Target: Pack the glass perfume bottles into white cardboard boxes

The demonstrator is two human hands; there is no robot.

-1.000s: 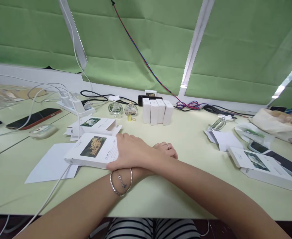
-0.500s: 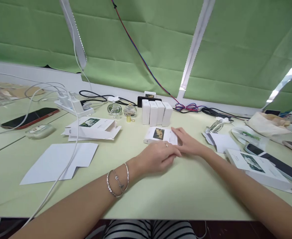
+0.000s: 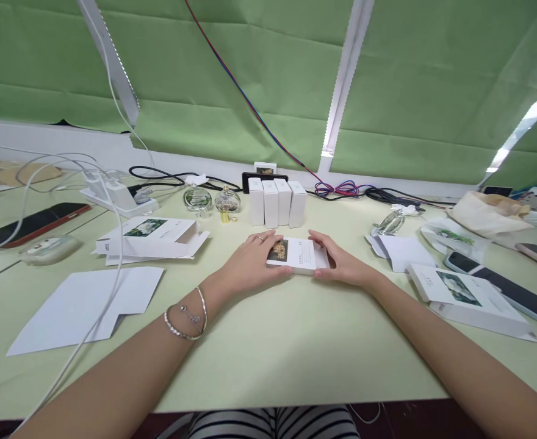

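Note:
A flat white box point(image 3: 301, 255) with a picture of yellow flowers lies on the table in front of me. My left hand point(image 3: 252, 262) is closed around its left end, thumb along the near side and fingers at the far side. My right hand point(image 3: 344, 263) grips the right end, where a white flap stands out from the box. Whether anything is inside the box is hidden. Just behind it stands a row of several narrow white boxes point(image 3: 271, 204).
Left are an open white flower box point(image 3: 158, 235), a paper sheet point(image 3: 90, 305), a power strip point(image 3: 122, 198) and two round glass bottles point(image 3: 198, 200). Right are another flower box point(image 3: 465, 299), a phone point(image 3: 515, 296) and a glass bottle point(image 3: 390, 223). A white cable point(image 3: 113, 274) crosses the left side.
My left hand has moved from the box's near right side to its left end. The box has turned slightly, and its right-end flap now shows. The view has shifted a little.

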